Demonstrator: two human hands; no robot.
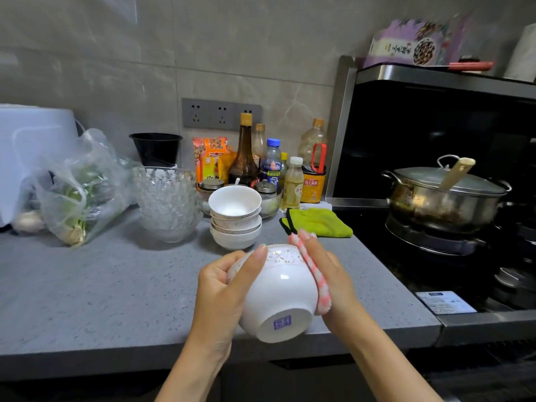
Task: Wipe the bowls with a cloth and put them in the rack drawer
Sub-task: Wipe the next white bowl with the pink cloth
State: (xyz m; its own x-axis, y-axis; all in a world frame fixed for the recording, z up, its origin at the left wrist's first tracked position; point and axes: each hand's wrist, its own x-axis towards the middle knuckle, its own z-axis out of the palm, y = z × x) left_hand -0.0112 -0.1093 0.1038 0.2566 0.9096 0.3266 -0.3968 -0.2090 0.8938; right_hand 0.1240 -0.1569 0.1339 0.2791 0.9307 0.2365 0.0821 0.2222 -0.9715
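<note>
Left grip (223,288) clasps bowl (278,297), tilted base-out above near edge of table (101,285) | right grip (330,274), fingers straight, presses cloth (311,268) flat against bowl's right side | stack (235,219) stands just beyond, farther back.

Kitchen worktop, seen from above. Grey speckled surface (101,285). At its left edge stands a white appliance (32,146), with a clear plastic bag of greens (78,192) just beside it. Along the back edge, under the wall sockets (220,114), stand a black tub (156,149), orange packets (211,158), a dark brown bottle (244,158) and an oil bottle (314,169). A green pot holder (322,221) lies at the right edge. Beyond that edge, a lidded steel pot (443,198) sits on the stove (435,242). A purple box (417,44) rests on the hood above.
</note>
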